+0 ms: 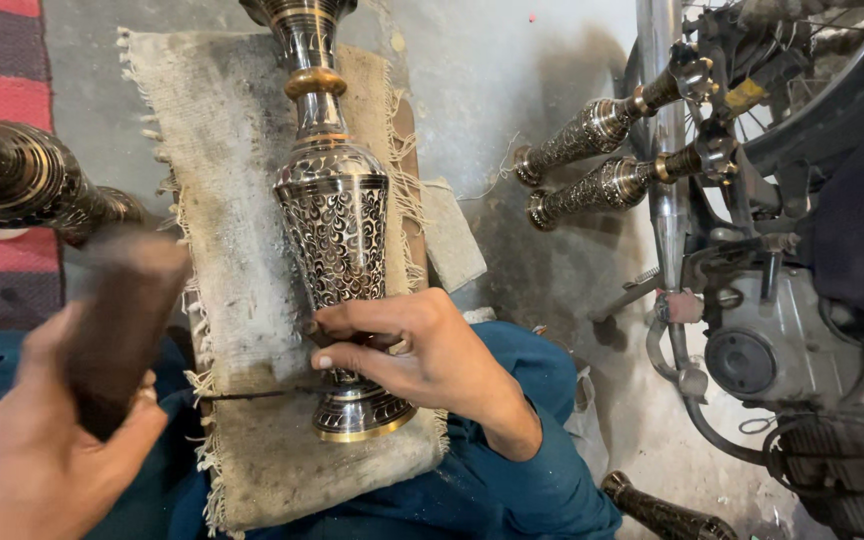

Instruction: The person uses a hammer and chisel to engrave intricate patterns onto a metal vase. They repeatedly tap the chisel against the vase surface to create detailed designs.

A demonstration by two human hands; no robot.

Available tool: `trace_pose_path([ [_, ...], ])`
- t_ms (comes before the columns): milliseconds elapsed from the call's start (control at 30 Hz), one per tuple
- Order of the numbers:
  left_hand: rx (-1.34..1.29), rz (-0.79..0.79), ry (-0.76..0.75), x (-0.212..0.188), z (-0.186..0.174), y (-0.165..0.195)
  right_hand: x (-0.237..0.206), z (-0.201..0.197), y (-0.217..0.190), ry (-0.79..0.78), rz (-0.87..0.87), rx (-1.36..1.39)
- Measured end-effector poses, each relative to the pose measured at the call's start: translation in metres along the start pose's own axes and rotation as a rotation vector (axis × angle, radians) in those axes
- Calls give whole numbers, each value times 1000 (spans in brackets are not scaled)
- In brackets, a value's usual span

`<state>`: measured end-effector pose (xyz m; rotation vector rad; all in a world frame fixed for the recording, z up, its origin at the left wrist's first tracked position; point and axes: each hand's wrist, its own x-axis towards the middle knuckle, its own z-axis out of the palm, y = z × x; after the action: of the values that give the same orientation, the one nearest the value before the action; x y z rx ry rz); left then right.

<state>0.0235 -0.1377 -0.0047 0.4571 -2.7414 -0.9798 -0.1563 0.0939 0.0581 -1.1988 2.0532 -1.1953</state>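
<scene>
Right hand pinning the vase, left hand gripping a dark block

The right hand [422, 350] is closing its fingers around the lower body of the engraved brass vase [337, 230], which is lying on a frayed burlap pad [237, 160] across the lap; the left hand [37, 450] is clutching a blurred dark wooden block [122, 325], with two similar vases [592, 160] leaning against a motorcycle [782, 330] nearby.

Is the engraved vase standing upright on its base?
No, the engraved vase lies on its side across the burlap pad, steadied near its base by the right hand.
</scene>
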Motion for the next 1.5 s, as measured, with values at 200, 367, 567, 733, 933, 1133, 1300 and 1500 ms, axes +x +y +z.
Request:
trace_pose_path([
  [200,172,-329,-223,1,-2,-2,-2,-3,3,-11,36,69],
  [367,232,-115,-63,-3,2,-4,-3,-6,8,-9,-29,41],
  [567,350,-37,-35,-3,1,7,-3,-7,12,-20,25,35],
  [733,521,16,-146,3,-4,12,-7,-11,16,-31,-1,85],
  [933,365,32,-88,7,-4,20,-8,-14,20,-4,-65,54],
  [1133,-53,75,88,9,-8,33,-8,-16,25,-38,-45,187],
  [1300,47,-113,17,13,-9,37,-10,-15,27,24,-60,120],
  [1500,212,-113,-35,11,-14,37,-10,-17,28,-2,-32,171],
])
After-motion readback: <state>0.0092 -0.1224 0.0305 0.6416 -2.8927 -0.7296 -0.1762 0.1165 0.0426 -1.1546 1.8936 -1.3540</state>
